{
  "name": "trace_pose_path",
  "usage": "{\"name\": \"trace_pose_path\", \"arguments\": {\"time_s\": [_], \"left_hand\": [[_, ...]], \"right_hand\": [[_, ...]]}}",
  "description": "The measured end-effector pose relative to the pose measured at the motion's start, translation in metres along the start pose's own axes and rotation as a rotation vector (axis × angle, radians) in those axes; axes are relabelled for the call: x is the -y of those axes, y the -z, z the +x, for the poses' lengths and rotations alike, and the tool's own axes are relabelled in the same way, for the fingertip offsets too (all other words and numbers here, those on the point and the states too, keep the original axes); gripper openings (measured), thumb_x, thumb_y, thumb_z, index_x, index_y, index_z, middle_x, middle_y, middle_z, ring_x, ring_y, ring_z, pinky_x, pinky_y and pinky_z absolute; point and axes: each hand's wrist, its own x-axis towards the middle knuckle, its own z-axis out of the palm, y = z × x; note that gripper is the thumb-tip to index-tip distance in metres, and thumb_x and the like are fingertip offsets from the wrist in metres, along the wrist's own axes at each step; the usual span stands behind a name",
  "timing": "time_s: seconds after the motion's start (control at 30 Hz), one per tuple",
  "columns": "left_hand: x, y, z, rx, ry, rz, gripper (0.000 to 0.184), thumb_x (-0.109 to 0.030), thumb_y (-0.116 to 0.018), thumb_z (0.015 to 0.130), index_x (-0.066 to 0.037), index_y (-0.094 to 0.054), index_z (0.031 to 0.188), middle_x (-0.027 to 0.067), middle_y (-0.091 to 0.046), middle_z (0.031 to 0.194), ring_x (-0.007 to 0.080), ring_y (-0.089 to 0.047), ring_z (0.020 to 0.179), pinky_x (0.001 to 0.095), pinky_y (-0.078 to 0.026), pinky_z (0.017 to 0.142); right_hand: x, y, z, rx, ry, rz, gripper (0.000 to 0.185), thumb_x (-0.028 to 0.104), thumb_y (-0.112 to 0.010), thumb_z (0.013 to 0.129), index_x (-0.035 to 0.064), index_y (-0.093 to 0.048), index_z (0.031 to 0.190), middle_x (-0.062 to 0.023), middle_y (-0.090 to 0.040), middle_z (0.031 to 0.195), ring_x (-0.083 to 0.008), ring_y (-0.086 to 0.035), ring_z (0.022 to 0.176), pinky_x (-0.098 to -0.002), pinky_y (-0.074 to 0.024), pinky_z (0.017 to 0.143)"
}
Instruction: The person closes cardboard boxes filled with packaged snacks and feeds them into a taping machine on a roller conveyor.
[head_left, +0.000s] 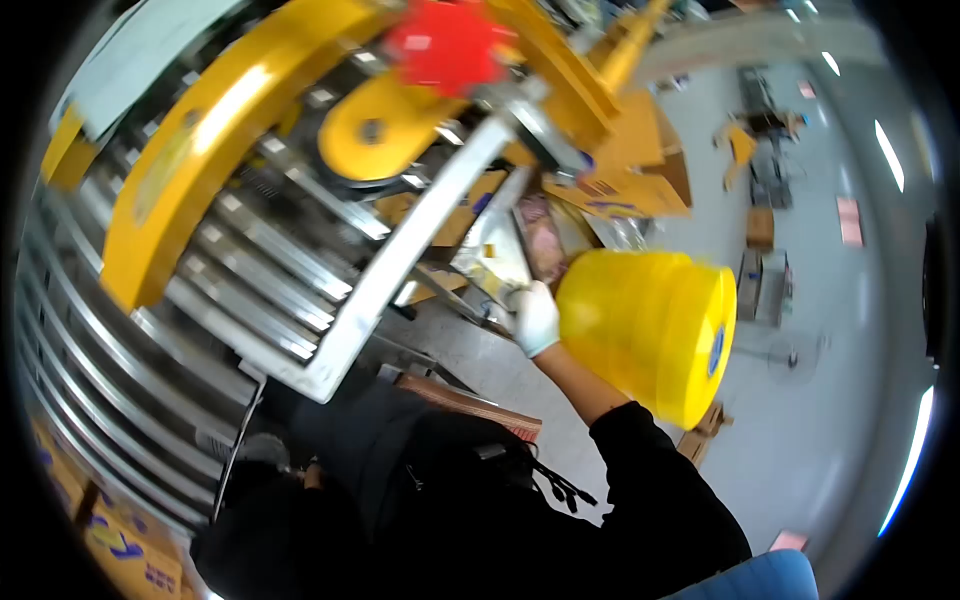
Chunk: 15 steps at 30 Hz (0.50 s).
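My right hand (537, 318), in a white glove, reaches to the edge of a small cluttered surface. Its fingers look curled and pressed together near a pale tray-like thing (500, 250); what they hold, if anything, I cannot make out. Just right of the glove is a large yellow cylinder (640, 325) with a blue centre on its end face, like wide tape rolls. A patch of my left hand (314, 475) shows low on the left, by the dark sleeve and the conveyor's edge; its fingers are hidden.
A roller conveyor (250, 265) fills the left, under a machine with yellow arms (190, 150), a red knob (445, 45) and a metal bar frame (415, 240). Open cardboard boxes (630, 160) stand beyond the surface. A printed carton (130, 545) sits at lower left. Another person (770, 122) is far off.
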Motion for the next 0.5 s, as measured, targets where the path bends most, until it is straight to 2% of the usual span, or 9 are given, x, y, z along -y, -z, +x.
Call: {"name": "trace_pose_path", "arguments": {"time_s": [0.1, 0.17, 0.23, 0.33, 0.37, 0.43, 0.47, 0.5], "left_hand": [[-0.012, 0.006, -0.023, 0.081, -0.061, 0.031, 0.036, -0.022, -0.047, 0.102, -0.005, -0.07, 0.124, 0.0165, -0.068, 0.127, 0.0323, -0.066, 0.118, 0.0449, -0.052, 0.097], [-0.026, 0.013, -0.052, 0.14, -0.107, 0.078, 0.036, -0.022, -0.048, 0.101, -0.006, -0.07, 0.124, 0.0158, -0.069, 0.127, 0.032, -0.066, 0.118, 0.0455, -0.052, 0.096], [-0.043, 0.011, -0.067, 0.189, -0.151, 0.103, 0.036, -0.022, -0.048, 0.101, -0.006, -0.071, 0.123, 0.0151, -0.069, 0.127, 0.0317, -0.067, 0.117, 0.0461, -0.053, 0.095], [-0.058, 0.03, -0.074, 0.227, -0.243, 0.105, 0.036, -0.022, -0.049, 0.1, -0.007, -0.072, 0.123, 0.0141, -0.07, 0.128, 0.0312, -0.067, 0.117, 0.0471, -0.053, 0.094], [-0.062, 0.037, -0.079, 0.245, -0.278, 0.115, 0.036, -0.022, -0.049, 0.1, -0.007, -0.072, 0.123, 0.0137, -0.07, 0.128, 0.031, -0.068, 0.117, 0.0474, -0.053, 0.094], [-0.067, 0.052, -0.087, 0.262, -0.36, 0.13, 0.037, -0.023, -0.049, 0.1, -0.008, -0.073, 0.123, 0.013, -0.07, 0.128, 0.0307, -0.068, 0.117, 0.048, -0.054, 0.094], [-0.069, 0.029, -0.08, 0.268, -0.352, 0.206, 0.037, -0.023, -0.049, 0.099, -0.008, -0.073, 0.123, 0.0127, -0.07, 0.128, 0.0305, -0.068, 0.117, 0.0483, -0.054, 0.093], [-0.075, 0.054, -0.093, 0.241, -0.413, 0.235, 0.037, -0.023, -0.05, 0.099, -0.008, -0.073, 0.123, 0.0123, -0.071, 0.128, 0.0304, -0.069, 0.117, 0.0486, -0.054, 0.093]], "right_hand": [[-0.07, -0.066, -0.024, -0.177, -0.231, 0.654, 0.013, 0.017, -0.061, 0.095, 0.0037, -0.063, 0.096, -0.0116, -0.066, 0.094, -0.0271, -0.06, 0.081, -0.0409, -0.0503, 0.075], [-0.06, -0.066, -0.012, -0.1, -0.136, 0.443, 0.014, 0.016, -0.064, 0.095, 0.0026, -0.06, 0.096, -0.0121, -0.061, 0.091, -0.0276, -0.057, 0.08, -0.0404, -0.0497, 0.076], [-0.08, -0.064, -0.015, -0.086, -0.05, 0.348, 0.016, 0.015, -0.066, 0.096, 0.0015, -0.057, 0.096, -0.0125, -0.056, 0.089, -0.0282, -0.053, 0.079, -0.0399, -0.0491, 0.077], [-0.126, -0.041, -0.027, -0.242, 0.012, 0.232, 0.021, 0.013, -0.069, 0.096, -0.0001, -0.053, 0.096, -0.0132, -0.049, 0.085, -0.029, -0.047, 0.077, -0.0391, -0.0482, 0.078], [-0.122, 0.015, -0.037, -0.107, 0.058, -0.068, 0.024, 0.011, -0.071, 0.095, -0.0005, -0.05, 0.092, -0.0129, -0.047, 0.084, -0.0282, -0.045, 0.075, -0.0399, -0.0473, 0.076], [-0.043, 0.092, -0.025, -0.232, 0.131, -0.02, 0.029, 0.014, -0.071, 0.096, -0.0004, -0.046, 0.09, -0.0135, -0.043, 0.082, -0.0291, -0.041, 0.073, -0.0417, -0.0449, 0.072], [-0.076, 0.002, -0.036, -0.114, -0.017, 0.234, 0.029, 0.016, -0.072, 0.095, -0.0002, -0.048, 0.091, -0.0157, -0.043, 0.083, -0.0325, -0.043, 0.075, -0.0436, -0.0435, 0.072], [-0.085, 0.007, -0.035, -0.179, 0.009, 0.238, 0.029, 0.016, -0.072, 0.095, -0.0002, -0.048, 0.091, -0.0157, -0.043, 0.083, -0.0325, -0.043, 0.075, -0.0436, -0.0435, 0.072]]}}
